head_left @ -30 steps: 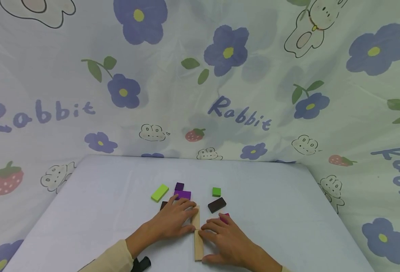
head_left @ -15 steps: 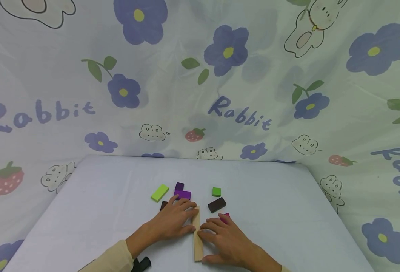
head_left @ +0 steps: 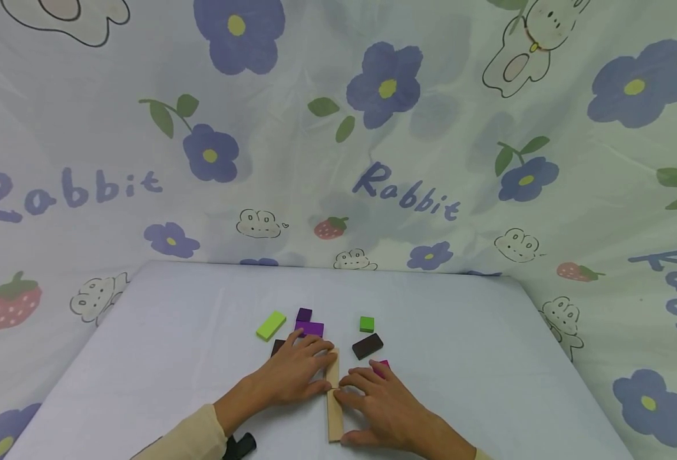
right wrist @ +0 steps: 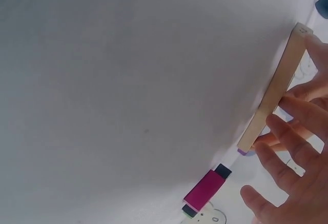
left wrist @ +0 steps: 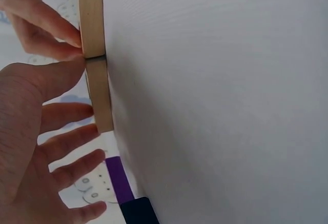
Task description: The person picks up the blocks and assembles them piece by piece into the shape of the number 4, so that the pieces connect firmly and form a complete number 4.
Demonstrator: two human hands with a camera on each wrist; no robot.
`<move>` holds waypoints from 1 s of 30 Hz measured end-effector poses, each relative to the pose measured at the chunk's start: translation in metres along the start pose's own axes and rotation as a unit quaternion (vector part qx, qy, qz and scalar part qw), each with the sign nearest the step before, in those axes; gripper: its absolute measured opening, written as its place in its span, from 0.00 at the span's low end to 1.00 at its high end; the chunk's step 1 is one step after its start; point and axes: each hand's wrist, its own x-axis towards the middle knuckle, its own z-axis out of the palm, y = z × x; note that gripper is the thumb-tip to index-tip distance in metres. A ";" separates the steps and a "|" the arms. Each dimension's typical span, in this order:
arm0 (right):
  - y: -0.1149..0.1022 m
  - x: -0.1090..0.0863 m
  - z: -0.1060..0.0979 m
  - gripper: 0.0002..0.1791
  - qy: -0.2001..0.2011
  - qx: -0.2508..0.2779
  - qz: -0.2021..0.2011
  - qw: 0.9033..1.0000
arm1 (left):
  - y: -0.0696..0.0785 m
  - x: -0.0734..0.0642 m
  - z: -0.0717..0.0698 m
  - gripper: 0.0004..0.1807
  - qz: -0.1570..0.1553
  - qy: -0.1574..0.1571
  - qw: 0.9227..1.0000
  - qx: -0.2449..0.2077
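Note:
Two plain wooden blocks lie end to end in one line on the white table. My left hand [head_left: 294, 370] holds the far wooden block [head_left: 332, 368], thumb near the joint and fingertips along its side toward the far end. My right hand [head_left: 393, 410] grips the near wooden block [head_left: 335, 418], its thumb at the near end and a forefinger close to the joint. In the left wrist view a thin dark seam shows where the blocks meet, and the left hand's other fingers spread beyond them. A magenta block [head_left: 382, 366] is partly hidden behind the right hand.
Beyond the hands lie a lime block [head_left: 271, 326], a dark purple cube [head_left: 304, 315], a purple block [head_left: 312, 328], a green cube [head_left: 366, 324] and a dark brown block [head_left: 368, 346]. Another dark block [head_left: 278, 346] shows behind the left hand. A black object [head_left: 245, 445] sits by the left sleeve.
The near wooden block has shifted slightly left under my right hand, closer in line with the far one. The left hand and the coloured blocks stay put.

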 end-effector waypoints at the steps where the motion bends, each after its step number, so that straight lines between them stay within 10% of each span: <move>1: 0.000 0.000 0.000 0.34 0.002 0.000 -0.001 1.000 | 0.000 0.000 0.000 0.28 0.000 -0.001 1.000 0.000; 30: -0.001 -0.001 0.004 0.32 0.037 -0.006 -0.017 0.999 | 0.001 0.001 0.004 0.28 -0.001 -0.008 1.000 -0.025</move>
